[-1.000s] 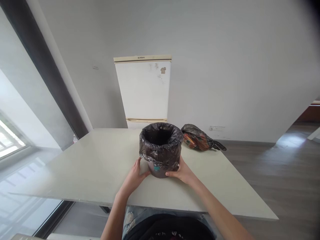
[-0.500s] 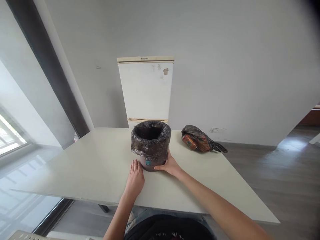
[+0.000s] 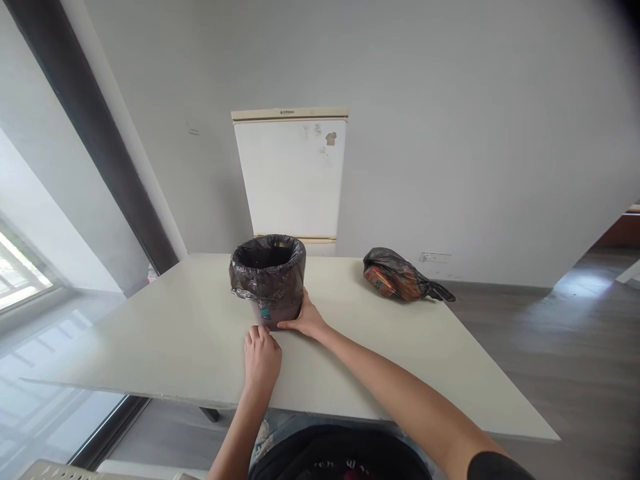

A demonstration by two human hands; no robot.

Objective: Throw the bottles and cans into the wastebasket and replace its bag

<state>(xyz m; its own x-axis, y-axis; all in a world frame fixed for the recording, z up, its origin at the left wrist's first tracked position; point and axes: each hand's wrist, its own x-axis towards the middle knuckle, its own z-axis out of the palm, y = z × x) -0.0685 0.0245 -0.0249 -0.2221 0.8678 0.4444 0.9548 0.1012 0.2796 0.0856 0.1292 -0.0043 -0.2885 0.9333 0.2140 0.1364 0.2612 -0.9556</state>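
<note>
A small trash can [image 3: 275, 313] stands upright on the pale table, left of the table's middle. Its black plastic liner [image 3: 273, 283] is folded over the rim and hangs down the outside. My right hand [image 3: 306, 319] grips the can low on its right side, thumb across the front and fingers round the far side, which hides them. My left hand [image 3: 263, 357] rests on the table just in front of the can's base, its fingers curled in and nothing visible in them. Whether its fingertips touch the can I cannot tell.
A tied black plastic bag [image 3: 397, 275] with orange-red packages inside lies at the table's back right. Behind the table [image 3: 400, 360] stands a white refrigerator [image 3: 293, 177] against the grey wall. At the lower left is a beige perforated surface [image 3: 55, 471].
The trash can has moved left along the table, with my right hand on it. My left hand has shifted slightly left, and its fingers have curled in. The plastic bag has stayed put.
</note>
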